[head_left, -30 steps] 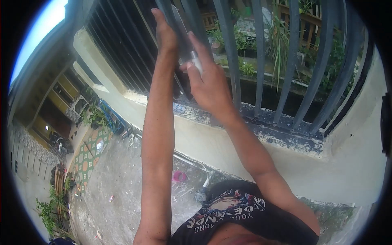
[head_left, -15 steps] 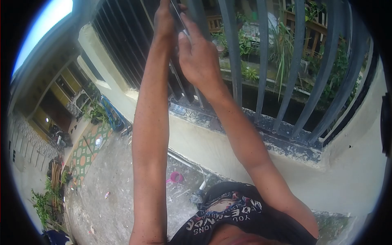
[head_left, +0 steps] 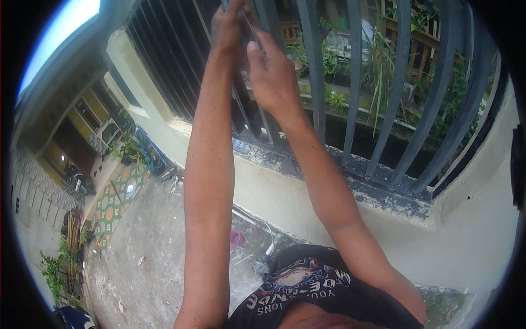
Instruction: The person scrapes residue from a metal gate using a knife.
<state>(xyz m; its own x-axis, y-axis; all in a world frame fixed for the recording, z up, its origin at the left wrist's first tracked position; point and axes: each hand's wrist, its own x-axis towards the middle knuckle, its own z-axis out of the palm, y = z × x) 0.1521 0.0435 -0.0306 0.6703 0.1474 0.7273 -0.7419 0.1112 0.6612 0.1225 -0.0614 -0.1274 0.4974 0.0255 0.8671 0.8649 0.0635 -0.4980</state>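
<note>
In the head view, the right hand (head_left: 274,79) is closed round the lower end of a thin blade (head_left: 249,27), and its forefinger lies along the side. The blade is at the top of the view, between the two hands, and points upward. The left hand (head_left: 226,30) is raised just beside it, near the grey bars (head_left: 314,71); its fingers are partly cut by the edge, so I cannot tell if it grips something. Behind the bars grow green plants (head_left: 378,71). Below, a pink cup (head_left: 236,238) lies on the grey ground (head_left: 148,230)
</note>
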